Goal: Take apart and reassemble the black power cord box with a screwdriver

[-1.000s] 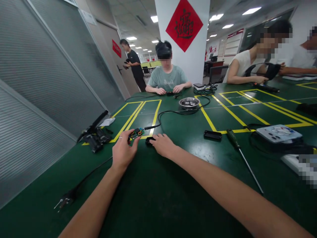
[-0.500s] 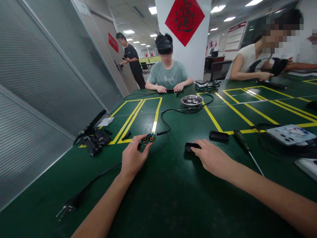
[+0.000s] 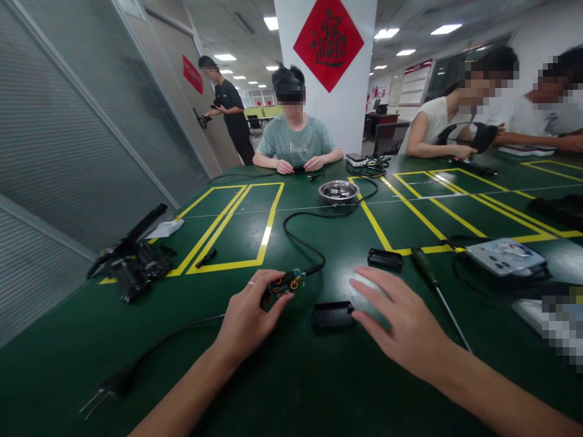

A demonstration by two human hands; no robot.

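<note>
The left hand (image 3: 248, 312) is clamped on the circuit board (image 3: 290, 284); the right hand (image 3: 401, 315), fingers apart, is beside the near black case (image 3: 333, 317).

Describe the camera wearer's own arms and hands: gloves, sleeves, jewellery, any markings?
Both hands are bare, without gloves. The left hand wears a slim, light metallic ring on one finger; the right hand shows no ring. No sleeve, watch, bracelet, cable or marking shows on the left forearm or right forearm.
</note>
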